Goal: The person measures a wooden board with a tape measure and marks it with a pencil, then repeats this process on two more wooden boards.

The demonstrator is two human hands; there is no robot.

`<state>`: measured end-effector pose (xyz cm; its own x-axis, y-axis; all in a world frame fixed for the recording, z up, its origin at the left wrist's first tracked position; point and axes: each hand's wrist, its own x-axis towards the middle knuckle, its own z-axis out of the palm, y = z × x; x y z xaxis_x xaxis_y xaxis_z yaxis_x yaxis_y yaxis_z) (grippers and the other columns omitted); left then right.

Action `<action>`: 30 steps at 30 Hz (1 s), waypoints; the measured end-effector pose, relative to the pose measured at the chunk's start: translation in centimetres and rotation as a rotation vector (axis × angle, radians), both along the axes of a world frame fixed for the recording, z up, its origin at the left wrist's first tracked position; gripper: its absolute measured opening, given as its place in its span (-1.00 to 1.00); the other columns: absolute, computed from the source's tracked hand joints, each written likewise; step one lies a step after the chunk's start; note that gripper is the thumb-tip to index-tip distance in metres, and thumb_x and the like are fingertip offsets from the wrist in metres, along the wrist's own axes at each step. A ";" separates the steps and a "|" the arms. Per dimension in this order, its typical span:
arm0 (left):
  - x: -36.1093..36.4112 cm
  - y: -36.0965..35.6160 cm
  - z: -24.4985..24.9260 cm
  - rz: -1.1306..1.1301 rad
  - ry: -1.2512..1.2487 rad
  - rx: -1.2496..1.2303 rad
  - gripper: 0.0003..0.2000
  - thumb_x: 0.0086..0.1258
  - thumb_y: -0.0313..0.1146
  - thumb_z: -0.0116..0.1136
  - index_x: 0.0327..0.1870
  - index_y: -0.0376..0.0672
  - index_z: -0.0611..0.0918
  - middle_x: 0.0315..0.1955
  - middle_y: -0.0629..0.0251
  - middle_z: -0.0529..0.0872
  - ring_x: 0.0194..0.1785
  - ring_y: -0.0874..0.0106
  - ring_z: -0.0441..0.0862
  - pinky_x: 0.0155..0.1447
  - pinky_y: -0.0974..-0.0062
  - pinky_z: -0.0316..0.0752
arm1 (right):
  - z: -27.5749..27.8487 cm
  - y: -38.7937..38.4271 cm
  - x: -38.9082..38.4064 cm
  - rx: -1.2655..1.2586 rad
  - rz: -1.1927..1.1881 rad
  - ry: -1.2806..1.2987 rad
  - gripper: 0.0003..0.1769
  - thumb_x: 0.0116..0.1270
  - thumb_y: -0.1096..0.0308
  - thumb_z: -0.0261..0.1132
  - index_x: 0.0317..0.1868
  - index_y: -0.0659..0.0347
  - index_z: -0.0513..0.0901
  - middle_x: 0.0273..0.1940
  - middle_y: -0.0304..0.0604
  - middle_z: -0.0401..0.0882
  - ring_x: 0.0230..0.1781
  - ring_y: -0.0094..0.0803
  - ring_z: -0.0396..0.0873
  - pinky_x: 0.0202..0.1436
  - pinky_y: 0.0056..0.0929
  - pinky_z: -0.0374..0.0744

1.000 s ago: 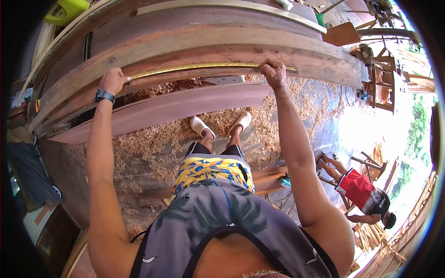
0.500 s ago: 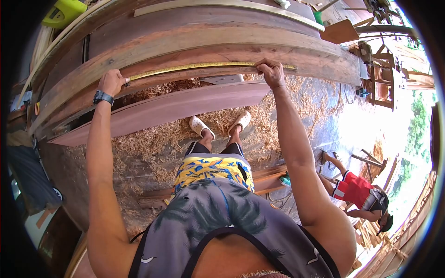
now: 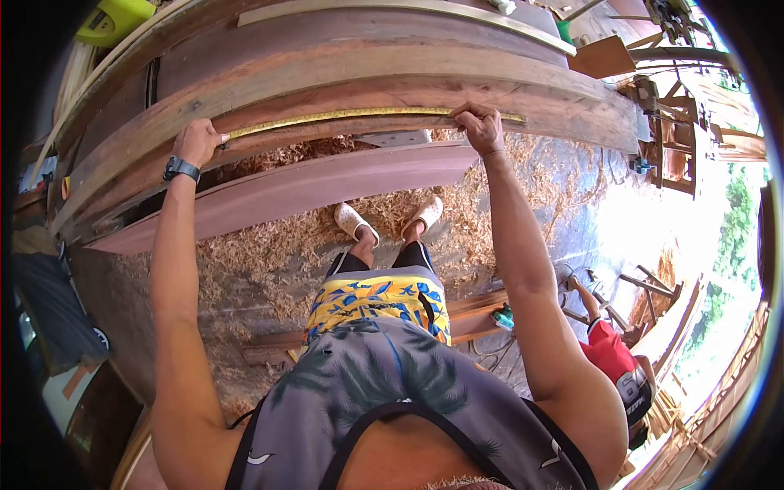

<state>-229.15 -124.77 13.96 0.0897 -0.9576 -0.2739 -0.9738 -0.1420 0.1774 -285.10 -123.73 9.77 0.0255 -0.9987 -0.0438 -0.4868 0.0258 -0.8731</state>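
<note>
A yellow tape measure (image 3: pixel 327 118) is stretched along the side of a long wooden plank (image 3: pixel 367 91). My left hand (image 3: pixel 198 142), with a dark watch on its wrist, pinches the tape's left end between thumb and fingers. Farther right, my right hand (image 3: pixel 478 126) is closed on the tape with the fingers bent. A short length of tape runs on past that hand along the wood. Below the tape lies a reddish board (image 3: pixel 327 194), touched by neither hand.
Wood shavings (image 3: pixel 269 278) cover much of the floor around my feet. A lime-green case (image 3: pixel 114 20) sits at top left. Wooden frames (image 3: pixel 678 139) stand on the right. Another person in red (image 3: pixel 608 351) is at lower right, partly hidden by my arm.
Both my hands and the tape stay in nearly the same place. The other person has shifted down and left, now partly behind my right arm.
</note>
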 end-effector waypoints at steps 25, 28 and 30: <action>2.7 1.9 1.2 -0.064 0.146 -0.042 -0.79 0.26 -0.25 0.36 -0.27 -0.23 0.74 -0.40 0.12 0.75 -0.27 0.23 0.69 -0.11 0.34 0.52 | -1.6 -0.2 4.3 -0.013 -0.075 -0.297 -0.77 0.18 0.40 0.21 -0.30 0.34 0.76 -0.46 -0.09 0.72 -0.43 -0.47 0.66 -0.27 -0.46 0.61; 8.1 2.9 1.3 -0.028 0.117 -0.046 -0.79 0.25 -0.25 0.37 -0.27 -0.23 0.74 -0.35 0.10 0.76 -0.24 0.23 0.71 -0.09 0.35 0.54 | -1.0 -0.3 9.7 0.016 -0.057 -0.377 -0.79 0.17 0.41 0.22 -0.30 0.35 0.74 -0.45 -0.08 0.72 -0.40 -0.46 0.67 -0.24 -0.42 0.62; 12.0 3.6 1.0 -0.007 0.095 -0.075 -0.78 0.23 -0.24 0.38 -0.27 -0.22 0.74 -0.33 0.09 0.76 -0.23 0.23 0.72 -0.09 0.35 0.55 | -0.9 -0.1 13.4 0.052 -0.076 -0.421 -0.78 0.17 0.41 0.23 -0.29 0.36 0.74 -0.46 -0.08 0.72 -0.39 -0.45 0.67 -0.23 -0.42 0.62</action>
